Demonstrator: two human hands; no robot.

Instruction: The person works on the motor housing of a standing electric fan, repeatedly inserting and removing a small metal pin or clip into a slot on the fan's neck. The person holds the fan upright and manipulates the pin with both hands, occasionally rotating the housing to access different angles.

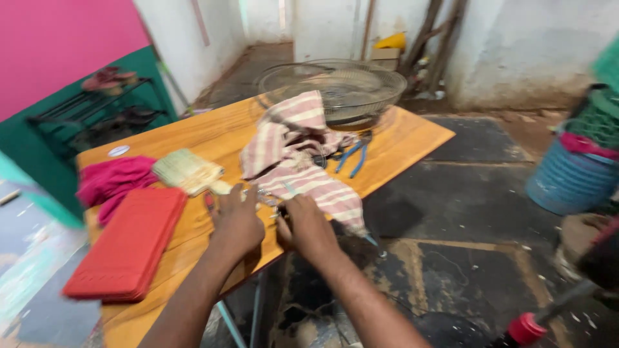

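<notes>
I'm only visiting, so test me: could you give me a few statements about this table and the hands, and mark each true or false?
1. Both hands, left hand and right hand, are at the near edge of the striped cloth. True.
2. The wire fan guard lies on the floor. False: it sits at the far end of the wooden table.
3. Blue-handled pliers lie beside the cloth. True.
4. The red folded cloth is on top of the striped cloth. False: it lies apart, to the left of the hands.
5. The brush is in the right hand. False: it lies on the table, beside the left hand.
</notes>
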